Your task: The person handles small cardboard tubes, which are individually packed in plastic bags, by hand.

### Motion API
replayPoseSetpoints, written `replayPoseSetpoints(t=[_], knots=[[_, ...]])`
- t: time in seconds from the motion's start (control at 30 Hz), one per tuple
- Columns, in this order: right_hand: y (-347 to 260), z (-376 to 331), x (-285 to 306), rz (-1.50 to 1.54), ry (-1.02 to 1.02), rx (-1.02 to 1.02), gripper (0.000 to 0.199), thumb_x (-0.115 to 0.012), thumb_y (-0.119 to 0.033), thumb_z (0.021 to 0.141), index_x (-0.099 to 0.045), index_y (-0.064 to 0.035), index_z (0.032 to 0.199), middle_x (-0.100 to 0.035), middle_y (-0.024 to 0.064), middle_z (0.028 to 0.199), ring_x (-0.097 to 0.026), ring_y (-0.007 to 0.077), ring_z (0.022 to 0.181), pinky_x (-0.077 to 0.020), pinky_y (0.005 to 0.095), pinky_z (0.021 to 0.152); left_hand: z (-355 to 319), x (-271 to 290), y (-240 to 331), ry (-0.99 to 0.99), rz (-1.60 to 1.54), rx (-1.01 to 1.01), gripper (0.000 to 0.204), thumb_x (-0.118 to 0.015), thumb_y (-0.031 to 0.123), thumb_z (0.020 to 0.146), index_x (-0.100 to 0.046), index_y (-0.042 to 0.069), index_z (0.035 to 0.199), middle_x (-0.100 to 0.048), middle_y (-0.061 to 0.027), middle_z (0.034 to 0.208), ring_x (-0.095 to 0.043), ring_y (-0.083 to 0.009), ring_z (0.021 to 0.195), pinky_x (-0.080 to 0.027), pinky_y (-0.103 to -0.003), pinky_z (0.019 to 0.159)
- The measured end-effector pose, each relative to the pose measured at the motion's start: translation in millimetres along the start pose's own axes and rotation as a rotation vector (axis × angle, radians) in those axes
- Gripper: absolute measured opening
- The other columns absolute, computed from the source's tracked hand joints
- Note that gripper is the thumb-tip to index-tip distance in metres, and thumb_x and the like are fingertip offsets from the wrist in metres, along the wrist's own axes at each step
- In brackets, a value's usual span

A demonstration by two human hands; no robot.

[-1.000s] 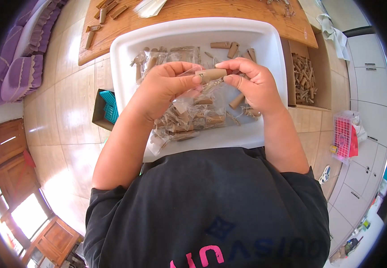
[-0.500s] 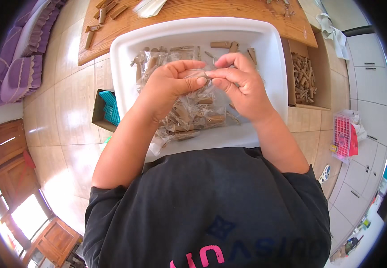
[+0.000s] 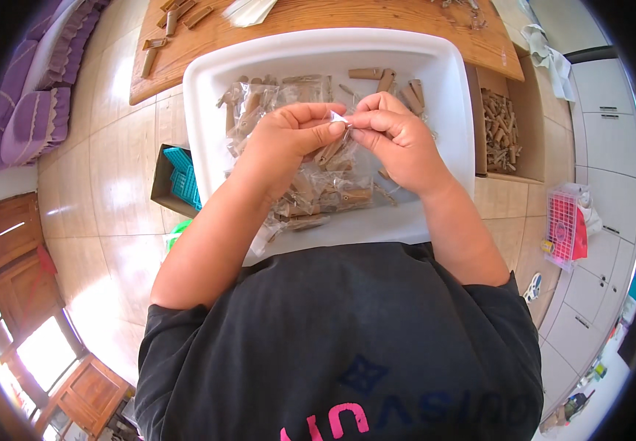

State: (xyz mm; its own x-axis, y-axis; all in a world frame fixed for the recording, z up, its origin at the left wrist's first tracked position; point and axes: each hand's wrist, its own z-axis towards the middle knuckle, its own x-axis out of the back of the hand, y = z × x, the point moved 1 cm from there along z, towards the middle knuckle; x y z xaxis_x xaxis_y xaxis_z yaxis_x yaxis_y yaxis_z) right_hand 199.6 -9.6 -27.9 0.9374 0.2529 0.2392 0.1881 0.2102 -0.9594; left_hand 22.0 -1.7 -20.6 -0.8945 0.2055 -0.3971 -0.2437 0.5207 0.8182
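Note:
Over a white plastic tub [image 3: 325,35], my left hand [image 3: 282,143] and my right hand [image 3: 400,145] meet fingertip to fingertip. Both pinch the upper edge of a small clear plastic bag [image 3: 330,151], which hangs below the fingers with a brown piece showing through it. A small white tip [image 3: 338,117] stands up between the thumbs and forefingers; I cannot tell if it is part of the bag. Beneath lie several filled clear bags [image 3: 343,192]. Loose brown clip-like pieces [image 3: 385,79] rest at the tub's far right.
Behind the tub stands a wooden table [image 3: 376,18] with a few brown pieces [image 3: 169,22] and white sheets [image 3: 250,10]. A cardboard box [image 3: 527,125] of brown pieces is at the right. To the left sits a box with teal plastic baskets [image 3: 183,176].
The white tip now shows between my fingers, where earlier only clear film was visible. My right fingers have curled in more. Both hands remain at nearly the same place.

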Motion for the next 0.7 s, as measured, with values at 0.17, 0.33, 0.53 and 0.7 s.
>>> replayPoseSetpoints(t=[0.17, 0.33, 0.53, 0.7], knots=[[-7.4, 2.9, 5.0, 0.291, 0.033, -0.235, 0.013, -0.059, -0.002, 0.081, -0.065, -0.0021, 0.093, -0.052, 0.0011, 0.091, -0.050, 0.0093, 0.072, -0.0417, 0.0207, 0.066, 3.0, -0.8, 0.2, 0.097, -0.051, -0.006, 0.022, -0.061, 0.012, 0.085, -0.061, 0.000, 0.103, -0.064, -0.0027, 0.086, -0.057, -0.0071, 0.075, -0.045, -0.019, 0.067], [-13.2, 5.3, 10.2, -0.082, 0.366, -0.024, 0.012, -0.062, -0.001, 0.079, -0.065, -0.0024, 0.090, -0.055, 0.0024, 0.085, -0.052, 0.0095, 0.070, -0.0430, 0.0211, 0.063, 1.1, -0.2, 0.3, 0.174, 0.011, -0.046, 0.019, -0.055, 0.010, 0.088, -0.061, -0.002, 0.102, -0.065, -0.0088, 0.096, -0.060, -0.0098, 0.084, -0.047, -0.021, 0.072], [-14.1, 4.9, -9.6, -0.355, 0.360, 0.331, 0.012, -0.071, -0.006, 0.071, -0.066, -0.0053, 0.082, -0.056, 0.0039, 0.081, -0.056, 0.0153, 0.062, -0.0448, 0.0257, 0.052, -6.3, -16.3, -3.4, 0.130, 0.157, -0.179, 0.016, -0.058, 0.009, 0.086, -0.064, -0.002, 0.098, -0.063, -0.0008, 0.085, -0.053, -0.0043, 0.075, -0.043, -0.018, 0.065], [-10.7, 4.7, -11.4, -0.395, 0.343, 0.361, 0.008, -0.068, -0.005, 0.072, -0.063, -0.0043, 0.078, -0.055, 0.0051, 0.079, -0.055, 0.0157, 0.060, -0.0445, 0.0261, 0.052, -9.8, -21.4, -9.5, 0.048, 0.238, -0.228, 0.017, -0.057, 0.009, 0.087, -0.063, -0.002, 0.099, -0.059, 0.0023, 0.080, -0.047, -0.0024, 0.073, -0.042, -0.018, 0.064]])
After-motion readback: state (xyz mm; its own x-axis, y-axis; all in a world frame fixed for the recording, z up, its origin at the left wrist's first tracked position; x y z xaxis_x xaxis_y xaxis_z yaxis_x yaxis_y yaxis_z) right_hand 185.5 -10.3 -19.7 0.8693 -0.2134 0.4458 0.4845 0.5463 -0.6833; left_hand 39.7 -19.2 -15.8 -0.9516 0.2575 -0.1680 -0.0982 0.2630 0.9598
